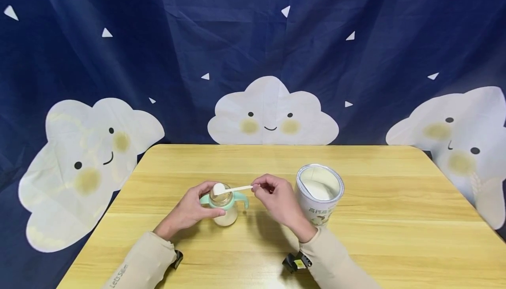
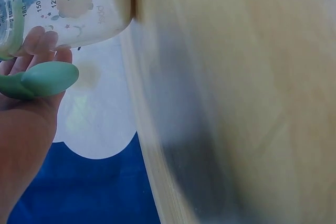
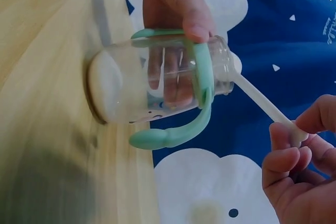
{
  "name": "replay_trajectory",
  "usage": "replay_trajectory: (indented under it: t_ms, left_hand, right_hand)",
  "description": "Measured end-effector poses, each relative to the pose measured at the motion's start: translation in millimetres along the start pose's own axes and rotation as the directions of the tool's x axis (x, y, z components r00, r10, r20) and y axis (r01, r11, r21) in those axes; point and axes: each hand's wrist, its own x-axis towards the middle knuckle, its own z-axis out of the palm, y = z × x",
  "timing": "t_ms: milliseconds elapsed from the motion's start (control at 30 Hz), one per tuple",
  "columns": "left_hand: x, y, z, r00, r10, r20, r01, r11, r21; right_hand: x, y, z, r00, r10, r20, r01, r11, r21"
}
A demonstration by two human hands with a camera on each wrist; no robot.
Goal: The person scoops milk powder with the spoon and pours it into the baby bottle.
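Head view: left hand (image 1: 190,209) gripped graduated baby bottle (image 1: 227,217), left of powder tin (image 1: 313,204); right hand (image 1: 279,199) pinched scoop (image 1: 238,189) at its mouth. Bottle seemed light, stiff, slippery; mint handles (image 1: 240,196) offered surest hold.

Navy curtain (image 1: 237,38) with white smiley clouds (image 1: 270,102) and small white triangles (image 1: 107,33) behind a pale wood-grain table (image 1: 395,201)

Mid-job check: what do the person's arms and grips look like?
Left beige fabric sleeve carries dark lettering; right beige fabric sleeve looks plain where visible. A small black device sits by each sleeve's end, the right one bearing a yellow patch. Left grip and right grip are ungloved.
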Motion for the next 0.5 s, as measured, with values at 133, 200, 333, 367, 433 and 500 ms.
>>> replay_trajectory:
  t_ms: [133,200,333,367,433,500]
  left_hand:
    - [0.7,0.1,-0.1,1.0,0.002,0.0,-0.002,1.0,-0.001]
    - [0.8,0.6,-0.2,1.0,-0.001,-0.004,0.001,1.0,0.006]
    - [0.9,1.4,-0.3,1.0,0.0,-0.008,0.0,1.0,0.014]
    - [0.9,1.4,-0.3,1.0,0.001,-0.008,-0.001,1.0,0.014]
    - [1.0,1.3,-0.3,1.0,0.002,-0.007,-0.002,1.0,0.014]
    - [1.2,1.2,-0.2,1.0,-0.001,-0.006,0.002,1.0,0.017]
  right_hand:
    - [0.3,-1.2,-1.7,1.0,-0.01,-0.002,0.01,1.0,0.023]
    - [-0.1,-1.4,-2.7,1.0,-0.008,0.008,0.007,1.0,0.011]
    - [-0.3,-0.7,-3.8,1.0,-0.018,0.019,0.018,1.0,-0.004]
    - [-0.2,-0.7,-3.9,1.0,-0.02,0.018,0.02,1.0,-0.008]
    - [-0.2,-0.8,-4.1,1.0,-0.027,0.015,0.027,1.0,-0.008]
    - [-0.3,-1.0,-4.3,1.0,-0.028,0.015,0.028,0.999,-0.018]
